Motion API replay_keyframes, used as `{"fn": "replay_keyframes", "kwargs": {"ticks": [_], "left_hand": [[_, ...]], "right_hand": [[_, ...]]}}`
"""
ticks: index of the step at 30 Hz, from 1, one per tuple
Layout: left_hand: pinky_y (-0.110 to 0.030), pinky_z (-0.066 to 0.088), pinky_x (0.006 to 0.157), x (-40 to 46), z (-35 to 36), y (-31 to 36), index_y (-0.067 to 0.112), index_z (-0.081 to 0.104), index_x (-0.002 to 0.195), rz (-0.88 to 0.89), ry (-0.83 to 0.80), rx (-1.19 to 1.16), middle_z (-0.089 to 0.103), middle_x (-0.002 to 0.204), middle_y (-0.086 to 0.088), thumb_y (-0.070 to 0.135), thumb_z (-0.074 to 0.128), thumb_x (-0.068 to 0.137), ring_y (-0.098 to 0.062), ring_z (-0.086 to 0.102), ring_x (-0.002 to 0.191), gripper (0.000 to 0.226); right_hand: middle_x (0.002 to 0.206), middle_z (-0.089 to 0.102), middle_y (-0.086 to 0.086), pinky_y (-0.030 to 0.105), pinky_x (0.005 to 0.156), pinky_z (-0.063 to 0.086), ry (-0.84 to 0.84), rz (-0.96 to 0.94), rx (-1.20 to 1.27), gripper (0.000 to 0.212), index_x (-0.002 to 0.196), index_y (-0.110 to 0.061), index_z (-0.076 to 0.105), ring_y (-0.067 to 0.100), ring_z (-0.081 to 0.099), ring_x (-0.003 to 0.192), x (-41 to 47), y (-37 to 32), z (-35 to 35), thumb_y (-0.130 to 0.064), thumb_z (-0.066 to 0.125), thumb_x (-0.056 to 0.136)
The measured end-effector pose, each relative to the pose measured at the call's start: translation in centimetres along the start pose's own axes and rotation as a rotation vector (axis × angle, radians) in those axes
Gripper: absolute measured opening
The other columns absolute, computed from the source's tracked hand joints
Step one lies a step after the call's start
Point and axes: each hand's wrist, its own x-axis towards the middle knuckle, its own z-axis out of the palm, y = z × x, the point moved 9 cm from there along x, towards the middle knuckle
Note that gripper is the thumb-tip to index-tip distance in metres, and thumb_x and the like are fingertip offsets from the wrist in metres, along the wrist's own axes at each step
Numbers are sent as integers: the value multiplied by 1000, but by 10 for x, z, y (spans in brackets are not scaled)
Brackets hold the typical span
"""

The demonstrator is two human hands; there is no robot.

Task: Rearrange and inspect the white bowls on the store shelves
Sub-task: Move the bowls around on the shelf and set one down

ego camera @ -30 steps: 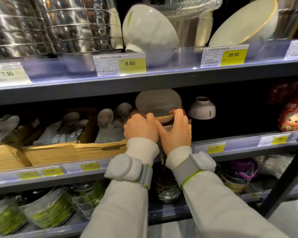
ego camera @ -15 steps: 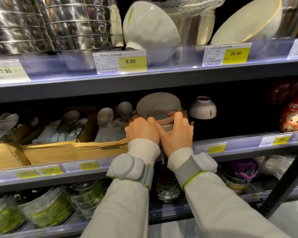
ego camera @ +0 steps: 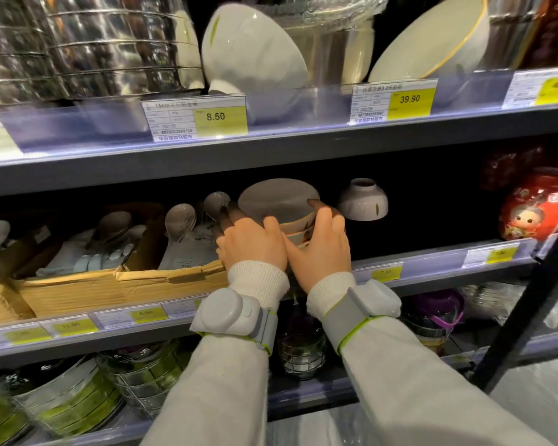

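Observation:
A stack of white bowls (ego camera: 279, 201) stands on the middle shelf, the top one tilted toward me. My left hand (ego camera: 250, 241) cups the stack's left side and my right hand (ego camera: 321, 246) wraps its right side, fingers over the top bowl's rim. A small white bowl (ego camera: 363, 201) sits upside down just right of the stack. On the top shelf a white bowl (ego camera: 252, 53) leans on its side, and a larger gold-rimmed white bowl (ego camera: 429, 43) leans at the right.
Cardboard boxes (ego camera: 116, 284) of ceramic spoons fill the middle shelf left of the stack. Steel basins (ego camera: 78, 43) crowd the top left. A red packaged doll (ego camera: 535, 214) stands at the right. Wire baskets and green-banded bowls (ego camera: 65, 403) line the bottom shelf.
The top bowl has come down from a raised tilt onto the stack. Both hands have shifted slightly forward around the stack.

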Motion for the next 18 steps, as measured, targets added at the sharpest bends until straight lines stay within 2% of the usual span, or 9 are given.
{"fn": "replay_keyframes", "kwargs": {"ticks": [5,10,12,15,18], "left_hand": [[-48,36,103,-10,-2,19,2,59,105,113,66,98,55,119,-21,34,43,91,-38,45,115,38],[-51,33,105,-21,7,44,4,60,98,258,102,140,56,113,-19,29,47,90,-38,45,115,29],[-51,39,100,-27,11,53,4,63,92,346,142,136,59,103,-20,25,52,87,-40,50,108,24],[-45,50,77,-43,21,74,4,65,79,532,242,152,60,78,-18,19,58,75,-39,59,79,17],[-42,51,73,-56,39,89,8,69,93,672,212,147,62,84,-14,19,52,76,-36,59,80,27]], "right_hand": [[112,43,8,47,95,44,-22,1,-3,55,115,-14,41,34,50,108,3,6,-5,-49,63,78],[118,45,9,46,96,43,-5,-9,18,56,128,-20,40,35,50,112,7,18,-17,-43,61,82],[118,44,9,45,96,43,-11,-14,-17,55,129,-19,40,35,50,111,9,24,-21,-42,60,83],[122,43,9,43,96,43,-11,10,-70,54,128,-17,40,34,49,113,12,42,-34,-47,55,85],[133,39,9,44,100,42,-38,33,-115,53,131,-16,38,33,46,119,14,60,-43,-43,53,88]]}}
